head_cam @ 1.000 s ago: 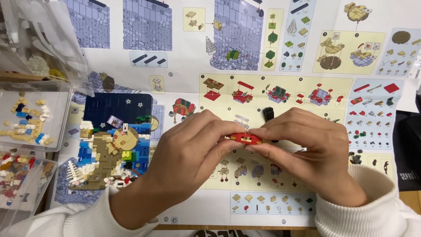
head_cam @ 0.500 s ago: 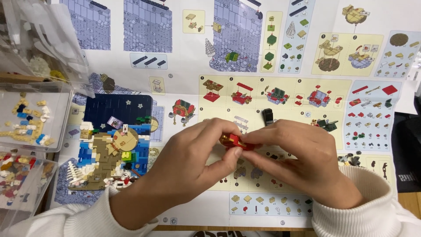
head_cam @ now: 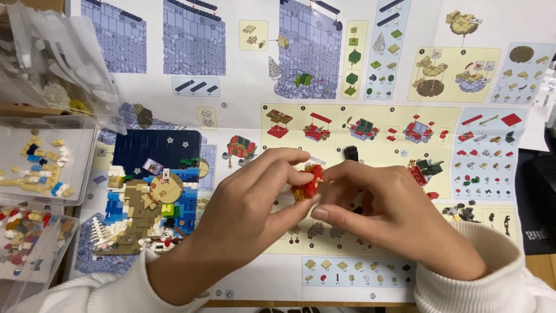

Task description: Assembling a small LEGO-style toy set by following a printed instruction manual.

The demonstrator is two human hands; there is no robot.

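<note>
— Sleeves first, white and ribbed, at the near edge. What are you holding above them?

— My left hand and right hand meet over the instruction sheet. Both are pinched together on a small red and gold brick piece, thumb and forefinger of each closed on it from either side, so it hangs just above the paper, not resting on it.

— How far along does the build look?

— I'd judge partway. To my left, the dark blue model with tan and white bricks stands on the sheet, already well built up. The piece in my hands is only a few bricks big, so I think this sub-assembly is early.

— And what's left?

— Plenty, by the look of it. Two clear trays at the left of the worktop hold many loose bricks. Just beyond my fingers lie a black brick and a red and dark green cluster, unattached. Farther up, the sheet shows more printed steps.
</note>
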